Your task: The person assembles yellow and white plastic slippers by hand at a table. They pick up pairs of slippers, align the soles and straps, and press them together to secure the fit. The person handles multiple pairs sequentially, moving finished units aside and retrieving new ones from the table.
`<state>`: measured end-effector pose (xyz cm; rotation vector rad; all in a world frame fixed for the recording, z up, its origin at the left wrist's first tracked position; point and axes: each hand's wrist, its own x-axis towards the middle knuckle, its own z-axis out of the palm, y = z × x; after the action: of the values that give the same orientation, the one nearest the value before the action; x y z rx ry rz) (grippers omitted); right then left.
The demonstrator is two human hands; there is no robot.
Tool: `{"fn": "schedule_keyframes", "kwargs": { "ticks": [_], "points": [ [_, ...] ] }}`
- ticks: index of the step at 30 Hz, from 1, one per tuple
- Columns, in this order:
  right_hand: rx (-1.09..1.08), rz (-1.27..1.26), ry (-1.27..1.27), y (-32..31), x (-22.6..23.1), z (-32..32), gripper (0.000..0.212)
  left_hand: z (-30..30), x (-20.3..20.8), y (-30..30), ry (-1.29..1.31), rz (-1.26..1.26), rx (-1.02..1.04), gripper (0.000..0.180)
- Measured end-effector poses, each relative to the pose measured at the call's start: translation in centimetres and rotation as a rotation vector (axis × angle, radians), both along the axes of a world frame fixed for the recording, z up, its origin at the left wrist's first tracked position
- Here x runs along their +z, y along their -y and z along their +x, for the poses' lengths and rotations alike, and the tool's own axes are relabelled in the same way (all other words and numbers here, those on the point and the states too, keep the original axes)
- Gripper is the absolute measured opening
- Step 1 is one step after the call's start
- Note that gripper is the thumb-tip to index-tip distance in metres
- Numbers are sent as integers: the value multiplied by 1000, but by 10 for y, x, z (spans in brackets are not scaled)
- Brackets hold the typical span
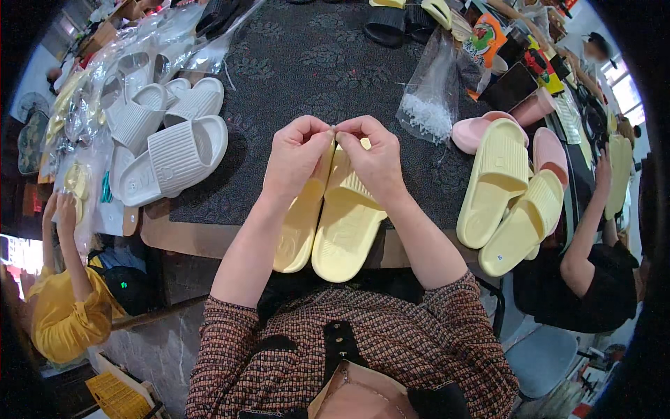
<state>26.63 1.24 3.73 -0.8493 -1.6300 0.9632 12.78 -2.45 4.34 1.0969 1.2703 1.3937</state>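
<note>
Your dark patterned table mat (307, 63) carries a heap of white slides (171, 150) to your left and more yellow slides (506, 195) to your right, with a clear bag of small white fasteners (429, 105) near them. Straight ahead, the pair of yellow slides (331, 223) lies side by side, soles up, toes hanging over the near table edge. Your left hand (296, 157) and right hand (377, 157) rest on its far end, fingers curled tight, fingertips pinched together and touching; what they pinch is too small to tell.
</note>
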Motion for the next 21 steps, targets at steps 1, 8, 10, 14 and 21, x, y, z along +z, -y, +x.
{"fn": "schedule_keyframes", "kwargs": {
  "ticks": [1,8,10,14,21],
  "points": [
    [2,-9,-2,0,0,0,7,0,0,0,-6,4,-3,7],
    [50,-148,-50,2,1,3,8,0,-4,-3,-105,20,5,8],
    [49,-167,-80,2,2,3,8,2,1,-1,-56,-22,-4,9],
    [61,-201,-165,1,-2,2,9,-2,2,2,116,-39,-70,12],
    [50,-137,-118,2,-2,1,9,-6,0,-1,225,-91,-86,9]
  ]
}}
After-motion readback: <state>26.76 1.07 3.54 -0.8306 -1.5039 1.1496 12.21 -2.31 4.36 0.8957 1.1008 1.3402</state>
